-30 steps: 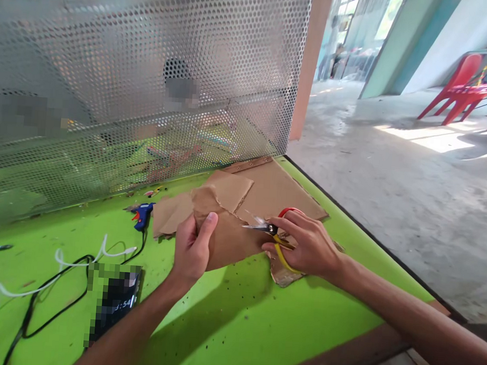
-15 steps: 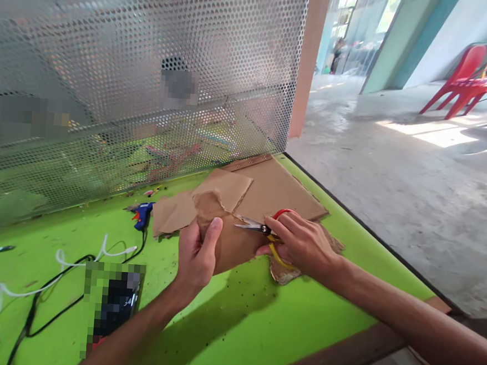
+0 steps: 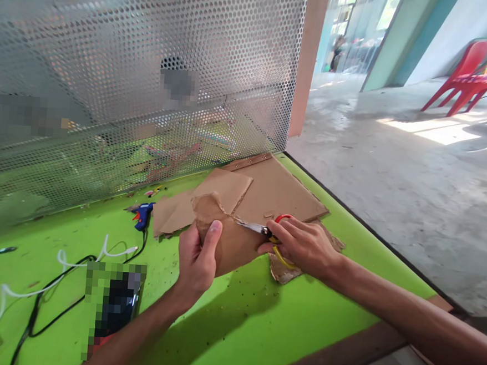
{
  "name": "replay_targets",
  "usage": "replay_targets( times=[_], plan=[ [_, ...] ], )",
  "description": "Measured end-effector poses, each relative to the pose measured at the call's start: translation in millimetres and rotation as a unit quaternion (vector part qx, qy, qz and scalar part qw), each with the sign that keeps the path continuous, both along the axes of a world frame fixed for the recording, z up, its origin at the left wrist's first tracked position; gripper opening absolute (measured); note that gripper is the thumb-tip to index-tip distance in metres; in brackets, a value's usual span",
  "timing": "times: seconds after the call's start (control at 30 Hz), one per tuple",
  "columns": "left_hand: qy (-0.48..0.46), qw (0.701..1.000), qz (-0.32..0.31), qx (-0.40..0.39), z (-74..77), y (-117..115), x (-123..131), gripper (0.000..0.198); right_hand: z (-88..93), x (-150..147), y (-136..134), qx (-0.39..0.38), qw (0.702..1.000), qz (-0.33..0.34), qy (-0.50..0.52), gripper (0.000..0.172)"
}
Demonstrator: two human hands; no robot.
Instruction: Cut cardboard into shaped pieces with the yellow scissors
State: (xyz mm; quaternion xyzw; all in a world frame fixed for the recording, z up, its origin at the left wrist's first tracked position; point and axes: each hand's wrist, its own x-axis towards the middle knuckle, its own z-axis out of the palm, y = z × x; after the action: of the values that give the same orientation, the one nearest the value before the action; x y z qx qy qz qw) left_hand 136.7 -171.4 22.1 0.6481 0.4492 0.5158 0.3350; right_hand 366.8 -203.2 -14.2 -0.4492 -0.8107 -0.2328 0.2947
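Head view: left hand (image 3: 199, 257) fingers pinch cardboard (image 3: 239, 246); right hand (image 3: 306, 243) fingers grip scissors (image 3: 266, 232). Blades (image 3: 252, 226), beyond right fingertips, since drawn together; cut apparently progressing.

Scissors (image 3: 265, 232) Squeeze In, Small Scrap (image 3: 268, 214) Shows Up

A second ago the blades were spread wide apart. Now they are almost together. The right hand (image 3: 308, 245) has pushed the scissors a bit nearer to the left hand (image 3: 199, 254). The left hand and the held cardboard (image 3: 239, 246) have moved a little toward the scissors too. The scrap now lies on the big cardboard sheet (image 3: 285, 188), where there was just flat brown before.
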Motion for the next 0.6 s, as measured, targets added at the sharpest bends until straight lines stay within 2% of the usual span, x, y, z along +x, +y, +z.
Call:
replay_targets(
  times=[0.3, 0.6],
  plan=[
    [0.021, 0.999, -0.023, 0.032, 2.8, -7, 1, 0.038, 0.2, -9, 2, 0.039, 0.998, 0.04, 0.007, 0.04],
    [0.006, 0.999, -0.029, 0.025, -0.8, -7, 3, 0.037, 3.5, -12, -4, 0.029, 0.999, -0.002, -0.027, 0.045]
  ],
)
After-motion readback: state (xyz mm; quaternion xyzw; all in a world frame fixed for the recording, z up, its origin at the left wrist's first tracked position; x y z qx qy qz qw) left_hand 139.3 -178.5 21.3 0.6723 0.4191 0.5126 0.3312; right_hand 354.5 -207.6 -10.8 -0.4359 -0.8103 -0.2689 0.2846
